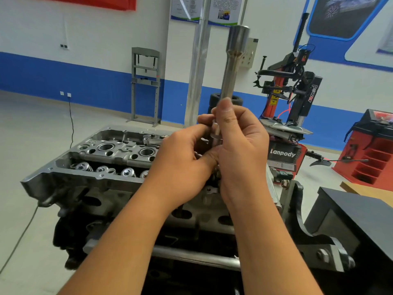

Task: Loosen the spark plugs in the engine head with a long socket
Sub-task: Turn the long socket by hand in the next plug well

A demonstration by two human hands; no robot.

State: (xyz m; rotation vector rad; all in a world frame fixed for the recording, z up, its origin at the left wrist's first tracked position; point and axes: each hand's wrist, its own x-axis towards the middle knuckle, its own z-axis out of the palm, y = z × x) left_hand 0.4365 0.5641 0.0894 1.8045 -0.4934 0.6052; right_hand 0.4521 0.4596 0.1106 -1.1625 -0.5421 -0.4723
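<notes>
The engine head (100,158) sits at about nine o'clock of the hands, its plug wells open and valve springs showing. The left hand (182,158) curls its fingers around something at the base of the long socket (230,67); what exactly is hidden. The right hand (238,145) grips the socket's lower shaft, which stands upright toward twelve o'clock. This looks like tool assembly; next, the socket must go down a well.
</notes>
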